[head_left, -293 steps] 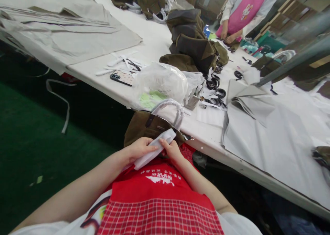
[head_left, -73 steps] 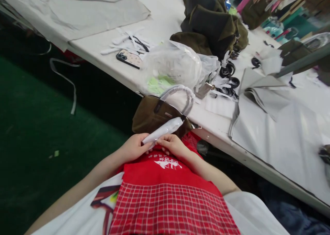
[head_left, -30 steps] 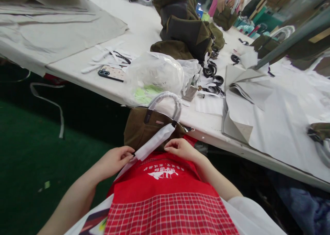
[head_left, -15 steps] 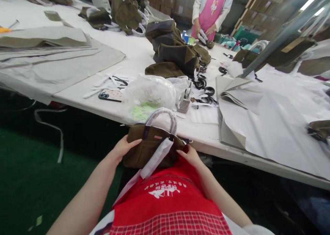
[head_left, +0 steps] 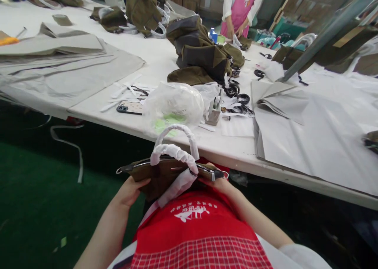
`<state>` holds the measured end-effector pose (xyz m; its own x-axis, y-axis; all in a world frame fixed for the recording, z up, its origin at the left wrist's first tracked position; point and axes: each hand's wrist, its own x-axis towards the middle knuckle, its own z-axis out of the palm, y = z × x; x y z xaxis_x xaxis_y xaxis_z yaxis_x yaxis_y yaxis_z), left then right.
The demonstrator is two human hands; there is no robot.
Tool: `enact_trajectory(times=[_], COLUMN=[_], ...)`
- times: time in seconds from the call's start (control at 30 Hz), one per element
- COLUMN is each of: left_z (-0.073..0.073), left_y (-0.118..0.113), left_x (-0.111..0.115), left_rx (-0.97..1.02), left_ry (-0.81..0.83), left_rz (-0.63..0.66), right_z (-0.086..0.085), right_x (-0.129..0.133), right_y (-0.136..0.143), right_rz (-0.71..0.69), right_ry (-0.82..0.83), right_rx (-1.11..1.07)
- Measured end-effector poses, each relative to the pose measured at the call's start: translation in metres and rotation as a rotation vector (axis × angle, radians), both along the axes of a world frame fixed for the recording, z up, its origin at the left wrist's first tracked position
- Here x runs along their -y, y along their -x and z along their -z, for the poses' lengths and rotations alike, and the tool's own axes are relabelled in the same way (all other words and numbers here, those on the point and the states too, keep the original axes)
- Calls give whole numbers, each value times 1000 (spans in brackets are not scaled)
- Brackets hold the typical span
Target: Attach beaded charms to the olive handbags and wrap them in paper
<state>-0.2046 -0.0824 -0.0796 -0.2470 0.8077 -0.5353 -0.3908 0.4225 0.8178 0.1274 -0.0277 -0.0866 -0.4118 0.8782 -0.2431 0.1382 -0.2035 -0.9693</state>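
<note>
An olive-brown handbag (head_left: 159, 179) is held upright against my red apron, just off the table's front edge. Its top zipper faces me, with a metal ring at each end. Both carrying handles (head_left: 177, 153) are wrapped in white paper and stand up from the bag; a longer wrapped strip hangs down its front. My left hand (head_left: 131, 190) grips the bag's left side, thumb on the front and fingers behind it. On the right side, my right hand (head_left: 217, 180) grips the bag below the zipper end, its fingers partly hidden by the bag.
The white table (head_left: 236, 147) carries a clear plastic bag (head_left: 174, 103), a phone (head_left: 129, 107), a small grey box (head_left: 214, 113), black straps (head_left: 243, 99) and piled olive bags (head_left: 203, 58). Paper sheets (head_left: 319, 123) lie at right. A metal pole (head_left: 321, 36) slants there. A co-worker in a pink apron stands opposite.
The handbag has tipped so that its zipped top now shows, and the near handle has swung up beside the far one. Both hands remain on its sides.
</note>
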Motion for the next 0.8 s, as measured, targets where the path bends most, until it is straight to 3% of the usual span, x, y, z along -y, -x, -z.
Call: enact_trajectory(times=[0.1, 0.23, 0.4, 0.53, 0.6, 0.67, 0.8], left_z=[-9, -31, -60, -72, -70, -60, -25], left_y=[2, -6, -24, -39, -53, -74, -116], left_x=[-3, -21, -67, -134, -172, -203, -231], left_rx=[-7, -56, -110, -8, -127, -401, -930], left_ry=[-47, -97, -190, -360, -399, -454, -672], left_rz=[15, 123, 313, 455, 552, 667, 885], right_z=[-19, -46, -63, -62, -57, -48, -25], right_x=[-2, -5, -7, -8, -5, -1, 6], right_y=[-3, -16, -55, -101, -120, -132, -132], right_rz=[-3, -48, 340, 658, 755, 804, 896], right_ry=[-80, -50, -119, -90, -23, 54, 94], right_rx=[50, 35, 38, -46, -69, -117, -271])
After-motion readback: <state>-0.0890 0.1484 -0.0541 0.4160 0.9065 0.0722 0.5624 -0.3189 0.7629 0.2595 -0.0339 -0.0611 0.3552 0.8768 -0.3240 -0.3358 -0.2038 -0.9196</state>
